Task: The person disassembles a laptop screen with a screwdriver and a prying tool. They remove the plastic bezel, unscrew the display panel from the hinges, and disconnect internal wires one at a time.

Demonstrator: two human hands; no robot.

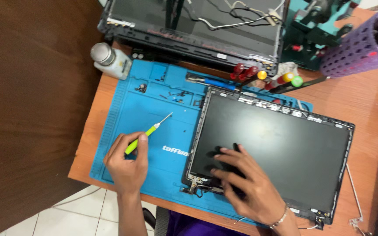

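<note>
Two bare forearms without sleeves, left hand [127,165] ringless, thin silver bracelet [280,220] circling the wrist of right hand [246,187], purple clothing [197,227] at bottom centre.

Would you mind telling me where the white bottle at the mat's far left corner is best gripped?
Grip the white bottle around its body, coming from the open table-edge side. It lies tipped with its grey cap toward that edge, and the blue mat and laptop base crowd its other sides.

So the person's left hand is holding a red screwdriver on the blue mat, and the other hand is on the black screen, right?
Not quite. The head view shows the left hand holding a green screwdriver, not a red one, on the blue mat. The right hand does rest on the black screen.
</note>
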